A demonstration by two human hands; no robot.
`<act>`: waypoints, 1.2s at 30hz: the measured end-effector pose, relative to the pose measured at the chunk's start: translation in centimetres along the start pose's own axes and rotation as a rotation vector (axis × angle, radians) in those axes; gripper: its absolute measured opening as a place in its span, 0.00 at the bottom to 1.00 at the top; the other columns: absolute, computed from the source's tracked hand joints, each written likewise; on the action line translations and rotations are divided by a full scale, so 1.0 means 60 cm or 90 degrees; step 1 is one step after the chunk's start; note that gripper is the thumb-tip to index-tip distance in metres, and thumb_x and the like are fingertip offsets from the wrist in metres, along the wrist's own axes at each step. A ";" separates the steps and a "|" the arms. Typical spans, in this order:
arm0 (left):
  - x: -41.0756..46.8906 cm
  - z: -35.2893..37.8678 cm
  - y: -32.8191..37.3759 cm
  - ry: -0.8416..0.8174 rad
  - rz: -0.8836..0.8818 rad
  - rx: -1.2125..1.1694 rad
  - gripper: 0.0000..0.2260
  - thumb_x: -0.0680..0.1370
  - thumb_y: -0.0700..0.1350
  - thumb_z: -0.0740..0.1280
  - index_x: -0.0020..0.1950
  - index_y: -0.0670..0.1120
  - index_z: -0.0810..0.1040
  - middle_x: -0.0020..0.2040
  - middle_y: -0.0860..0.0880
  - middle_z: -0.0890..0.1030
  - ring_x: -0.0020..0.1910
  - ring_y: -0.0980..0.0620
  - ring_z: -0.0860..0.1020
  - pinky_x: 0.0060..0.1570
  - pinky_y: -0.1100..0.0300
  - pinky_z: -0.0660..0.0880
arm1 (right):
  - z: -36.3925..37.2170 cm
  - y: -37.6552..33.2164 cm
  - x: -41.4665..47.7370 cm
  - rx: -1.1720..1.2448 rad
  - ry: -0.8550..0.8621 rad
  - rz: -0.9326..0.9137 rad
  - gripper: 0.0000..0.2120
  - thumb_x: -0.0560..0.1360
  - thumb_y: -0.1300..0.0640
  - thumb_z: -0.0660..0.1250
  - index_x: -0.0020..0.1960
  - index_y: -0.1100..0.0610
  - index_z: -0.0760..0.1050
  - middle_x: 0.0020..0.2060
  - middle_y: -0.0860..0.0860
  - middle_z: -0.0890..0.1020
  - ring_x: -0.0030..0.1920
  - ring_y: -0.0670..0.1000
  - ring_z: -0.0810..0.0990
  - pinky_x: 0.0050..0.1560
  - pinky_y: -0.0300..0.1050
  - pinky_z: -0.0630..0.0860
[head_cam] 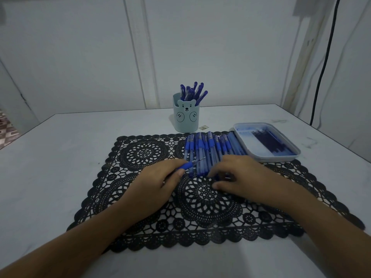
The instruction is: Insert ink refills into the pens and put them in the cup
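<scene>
My left hand (160,182) pinches a pen (189,165) by its blue grip, between the thumb and the curled fingers. The tip points away from me and to the right, over the near left end of the row of pens (209,149). Most of the pen's body is hidden under my palm.

My right hand (239,177) lies just beside it, palm down. The fingers bend onto the near ends of the pens in the row and the thumb is low over the mat (144,153). I cannot tell whether those fingers grip one of the pens or only touch them.

The row lies side by side on the far right part of the black lace mat, blue grips away from me. Its right edge sits against the tray (241,135). In the tray is a bunch of dark refills (271,144), lying lengthwise.

Behind the row, off the mat, stands the pale blue cup (186,117) with a bear face. Several capped pens (193,93) stand in it, leaning to the right. Everything sits on a pale table (60,157).
</scene>
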State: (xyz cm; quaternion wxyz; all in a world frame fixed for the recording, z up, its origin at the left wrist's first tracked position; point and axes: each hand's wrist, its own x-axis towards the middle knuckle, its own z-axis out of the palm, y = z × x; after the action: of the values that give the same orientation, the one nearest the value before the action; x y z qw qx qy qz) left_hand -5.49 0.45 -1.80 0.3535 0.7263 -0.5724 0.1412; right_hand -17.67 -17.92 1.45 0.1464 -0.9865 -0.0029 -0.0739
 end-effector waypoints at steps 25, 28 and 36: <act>-0.005 0.001 0.008 -0.043 0.039 0.031 0.13 0.79 0.48 0.57 0.61 0.47 0.74 0.45 0.52 0.80 0.43 0.59 0.75 0.46 0.69 0.70 | 0.005 -0.031 0.000 0.251 0.234 0.001 0.04 0.73 0.56 0.67 0.46 0.50 0.80 0.35 0.37 0.78 0.41 0.39 0.77 0.42 0.30 0.73; -0.005 0.000 0.010 -0.048 0.048 0.049 0.13 0.79 0.48 0.57 0.61 0.47 0.73 0.42 0.52 0.78 0.40 0.60 0.74 0.43 0.68 0.70 | 0.010 -0.032 0.001 0.222 0.214 -0.003 0.08 0.74 0.50 0.64 0.43 0.51 0.80 0.32 0.40 0.77 0.40 0.42 0.76 0.40 0.34 0.71; -0.006 0.002 0.011 -0.070 0.047 0.067 0.15 0.79 0.49 0.56 0.61 0.45 0.75 0.44 0.52 0.79 0.41 0.59 0.75 0.44 0.68 0.71 | 0.010 -0.039 -0.003 0.263 0.141 0.014 0.06 0.75 0.46 0.59 0.42 0.47 0.70 0.32 0.47 0.76 0.32 0.45 0.73 0.35 0.37 0.70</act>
State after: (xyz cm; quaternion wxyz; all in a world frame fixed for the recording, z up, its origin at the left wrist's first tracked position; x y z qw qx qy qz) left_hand -6.26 0.56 -1.87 0.2778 0.7288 -0.6090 0.1440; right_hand -17.84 -15.53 1.53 0.3452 -0.9214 0.0085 -0.1781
